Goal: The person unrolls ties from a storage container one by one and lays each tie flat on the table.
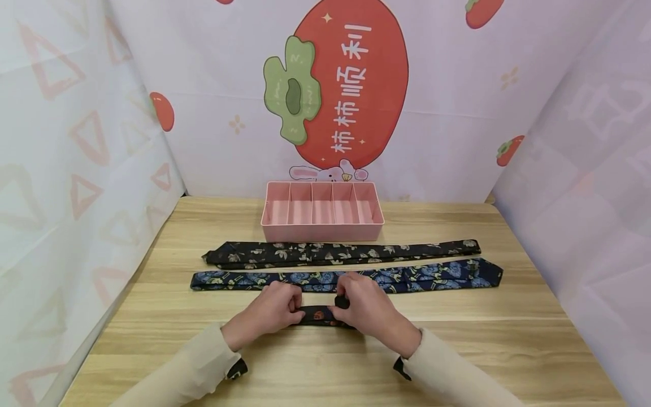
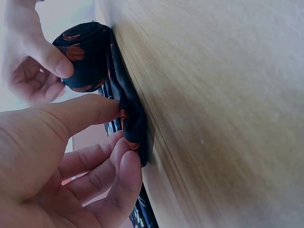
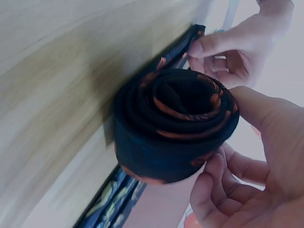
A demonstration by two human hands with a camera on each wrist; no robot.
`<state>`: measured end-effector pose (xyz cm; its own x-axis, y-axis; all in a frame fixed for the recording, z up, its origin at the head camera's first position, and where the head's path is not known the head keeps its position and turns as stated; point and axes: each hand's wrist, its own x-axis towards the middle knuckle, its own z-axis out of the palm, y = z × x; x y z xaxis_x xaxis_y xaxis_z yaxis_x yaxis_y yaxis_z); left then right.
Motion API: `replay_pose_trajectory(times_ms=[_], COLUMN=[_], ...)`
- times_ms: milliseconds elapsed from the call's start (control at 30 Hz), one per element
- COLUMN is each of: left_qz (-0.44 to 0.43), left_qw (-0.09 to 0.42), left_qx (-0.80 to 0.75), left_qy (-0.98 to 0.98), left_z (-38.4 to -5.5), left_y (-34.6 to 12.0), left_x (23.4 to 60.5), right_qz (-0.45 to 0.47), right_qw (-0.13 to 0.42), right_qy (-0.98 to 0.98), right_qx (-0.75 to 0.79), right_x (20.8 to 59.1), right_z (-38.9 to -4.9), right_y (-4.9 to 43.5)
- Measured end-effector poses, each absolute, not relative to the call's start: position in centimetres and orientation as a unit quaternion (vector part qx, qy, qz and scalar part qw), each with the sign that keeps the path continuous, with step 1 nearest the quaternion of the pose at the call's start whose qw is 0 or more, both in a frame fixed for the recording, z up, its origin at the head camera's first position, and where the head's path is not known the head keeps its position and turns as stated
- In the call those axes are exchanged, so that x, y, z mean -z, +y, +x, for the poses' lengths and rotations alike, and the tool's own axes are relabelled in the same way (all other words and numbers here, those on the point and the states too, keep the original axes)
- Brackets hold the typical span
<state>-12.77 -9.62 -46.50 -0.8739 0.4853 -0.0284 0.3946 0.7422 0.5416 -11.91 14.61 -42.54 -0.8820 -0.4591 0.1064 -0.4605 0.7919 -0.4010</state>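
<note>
A black necktie with orange-red motifs [image 1: 317, 315] lies near the middle of the table, partly wound into a thick roll [image 3: 166, 152]. My right hand [image 1: 368, 308] holds that roll between thumb and fingers; the coil's spiral end faces the right wrist view. To its left, my left hand [image 1: 272, 308] pinches the flat, unrolled end, thumb on top and fingertips at its edge in the left wrist view. Just beyond both hands stretches a navy necktie with blue and yellow flowers [image 1: 447, 276], laid lengthwise and partly covered by my hands.
Behind the navy tie lies another black necktie with pale flowers [image 1: 351, 252], folded lengthwise. A pink box with several compartments [image 1: 322, 232] stands at the table's back edge. Printed cloth hangs behind the wooden table [image 1: 315, 373] and along both sides.
</note>
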Motion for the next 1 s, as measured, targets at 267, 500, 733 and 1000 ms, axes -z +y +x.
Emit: replay_pose_trajectory(times_ms=[267, 500, 733, 1000], left_qz=[0.241, 0.24, 0.24, 0.236], left_qw=[0.085, 0.091, 0.094, 0.094], left_qx=[-0.272, -0.277, -0.273, -0.277], left_qy=[0.928, 0.926, 0.927, 0.927], left_z=[-12.7, -12.8, -13.0, -13.0], left_y=[-9.6, -9.7, -9.7, -10.0], left_x=[46.3, 46.4, 46.5, 46.5], right_qz=[0.208, 0.191, 0.194, 0.177], right_qw=[-0.018, -0.048, -0.067, -0.04], right_qy=[-0.95, -0.95, -0.948, -0.959], right_qx=[-0.234, -0.242, -0.244, -0.218], right_x=[41.5, 41.5, 41.5, 42.1], right_z=[-11.6, -11.7, -12.2, -12.1], right_y=[17.5, 20.6, 22.2, 19.4])
